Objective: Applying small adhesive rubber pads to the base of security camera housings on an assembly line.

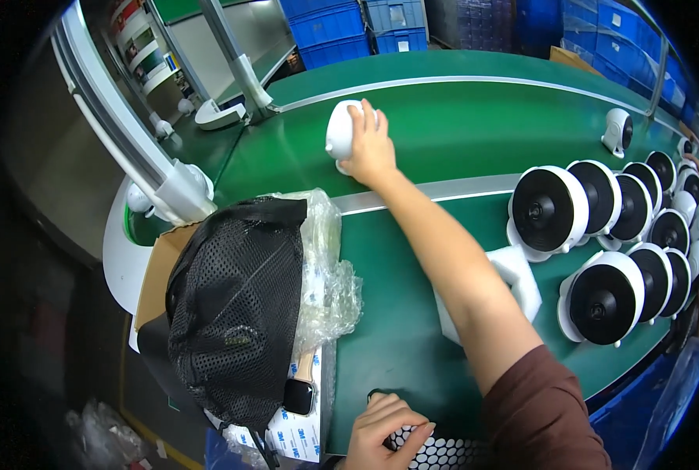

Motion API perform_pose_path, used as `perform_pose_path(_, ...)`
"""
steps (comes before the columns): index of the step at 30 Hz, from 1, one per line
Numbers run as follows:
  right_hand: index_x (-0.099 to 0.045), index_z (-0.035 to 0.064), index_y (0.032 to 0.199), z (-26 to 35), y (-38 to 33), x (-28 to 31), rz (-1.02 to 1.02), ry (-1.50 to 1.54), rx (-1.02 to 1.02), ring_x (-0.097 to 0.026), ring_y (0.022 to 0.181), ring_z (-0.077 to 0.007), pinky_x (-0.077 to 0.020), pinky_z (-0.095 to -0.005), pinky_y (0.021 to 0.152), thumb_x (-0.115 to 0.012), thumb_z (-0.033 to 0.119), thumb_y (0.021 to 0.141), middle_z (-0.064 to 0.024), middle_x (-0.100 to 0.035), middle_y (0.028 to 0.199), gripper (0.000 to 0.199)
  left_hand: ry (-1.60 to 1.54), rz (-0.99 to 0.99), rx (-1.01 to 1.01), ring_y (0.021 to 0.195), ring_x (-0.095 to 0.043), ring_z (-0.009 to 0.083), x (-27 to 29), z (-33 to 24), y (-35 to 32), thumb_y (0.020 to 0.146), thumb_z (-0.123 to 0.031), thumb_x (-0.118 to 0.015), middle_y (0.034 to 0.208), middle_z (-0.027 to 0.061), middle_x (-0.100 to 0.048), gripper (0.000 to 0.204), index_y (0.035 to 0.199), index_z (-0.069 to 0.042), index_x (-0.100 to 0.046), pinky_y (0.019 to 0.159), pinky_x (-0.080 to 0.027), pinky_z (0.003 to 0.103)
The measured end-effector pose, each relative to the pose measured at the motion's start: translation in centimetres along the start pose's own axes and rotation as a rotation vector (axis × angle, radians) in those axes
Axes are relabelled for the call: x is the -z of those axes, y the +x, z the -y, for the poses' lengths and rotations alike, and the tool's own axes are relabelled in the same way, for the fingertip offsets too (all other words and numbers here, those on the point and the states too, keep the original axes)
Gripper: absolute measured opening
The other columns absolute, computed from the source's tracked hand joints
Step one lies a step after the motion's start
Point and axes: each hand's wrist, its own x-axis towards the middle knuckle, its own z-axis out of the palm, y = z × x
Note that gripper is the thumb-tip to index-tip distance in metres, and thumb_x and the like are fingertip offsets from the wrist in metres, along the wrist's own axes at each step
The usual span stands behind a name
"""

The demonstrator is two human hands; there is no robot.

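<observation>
My right hand (pixel 371 149) reaches across to the green conveyor belt, its fingers wrapped round a white security camera (pixel 338 133) with a rounded housing. That camera stands upright on or just above the belt; its lens side is turned away. Low in the middle, my left hand (pixel 387 433) is closed, thumb and fingers curled at the edge of a dark sheet with round white dots (pixel 447 454). Part of this sheet is hidden by the hand and the lower picture edge. Beneath my right forearm lies a white foam piece (pixel 522 278) with a hole.
Several white cameras with black round fronts (pixel 549 210) stand in rows at the right. Another camera (pixel 617 131) sits farther along the belt. At left are a black mesh bag (pixel 240 305), clear plastic wrap (pixel 330 290) and a smartwatch (pixel 298 395). Blue crates (pixel 330 35) are stacked behind.
</observation>
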Motion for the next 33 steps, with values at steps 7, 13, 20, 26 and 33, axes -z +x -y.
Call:
perform_pose_path(7, -0.024, -0.01, 0.123, -0.1, 0.5, 13.1, 0.428, 0.432, -0.269, -0.056, 0.096, -0.0313, -0.0506, -0.0392, 0.074, -0.076, 0.05, 0.046, -0.0258, -0.05, 0.111, 0.111, -0.007, 0.204, -0.085, 0.061, -0.047, 0.0203, -0.7, 0.7, 0.3, 0.068, -0.006, -0.068, 0.063, 0.006, -0.051, 0.012, 0.071, -0.002, -0.057, 0.061, -0.031, 0.029)
perform_pose_path(13, -0.058, 0.0083, 0.11, 1.9, -5.2, 24.9, 1.006, 0.365, -0.234, -0.059, 0.091, -0.0252, -0.0505, -0.0413, 0.07, -0.053, 0.058, 0.064, -0.0143, -0.06, 0.099, 0.068, -0.056, 0.231, -0.133, 0.058, -0.045, 0.0176, -0.4, 0.9, -0.8, 0.067, -0.003, -0.066, 0.061, 0.0054, -0.051, 0.008, 0.068, -0.002, -0.058, 0.058, -0.029, 0.028)
perform_pose_path(20, -0.054, 0.0126, 0.117, -2.2, -9.6, 26.9, 1.17, 0.284, -0.416, -0.059, 0.088, -0.0274, -0.0523, -0.0354, 0.065, -0.058, 0.061, 0.058, -0.0169, -0.054, 0.11, 0.076, -0.058, 0.142, -0.129, 0.059, -0.044, 0.0155, -3.1, 0.4, -0.2, 0.069, 0.0, -0.061, 0.06, 0.0051, -0.051, 0.005, 0.067, 0.001, -0.056, 0.062, -0.032, 0.027)
perform_pose_path(26, -0.058, 0.0089, 0.112, -2.7, -10.1, 28.1, 1.129, 0.215, -0.234, -0.055, 0.093, -0.0262, -0.051, -0.0374, 0.068, -0.056, 0.065, 0.06, -0.0153, -0.052, 0.115, 0.077, -0.002, 0.187, -0.087, 0.064, -0.045, 0.0156, -3.7, -0.1, 0.4, 0.072, -0.002, -0.059, 0.063, 0.0057, -0.052, 0.005, 0.07, 0.002, -0.056, 0.065, -0.034, 0.027)
perform_pose_path(33, -0.052, 0.0037, 0.117, -2.0, -13.6, 28.4, 0.683, 0.328, 0.484, -0.048, 0.11, -0.0278, -0.0386, -0.0332, 0.093, -0.073, 0.042, 0.059, -0.0177, -0.051, 0.119, 0.073, 0.051, 0.24, -0.072, 0.065, -0.049, 0.0189, -2.8, 0.8, 0.9, 0.074, -0.007, -0.06, 0.064, 0.0063, -0.054, 0.009, 0.07, -0.001, -0.056, 0.067, -0.034, 0.028)
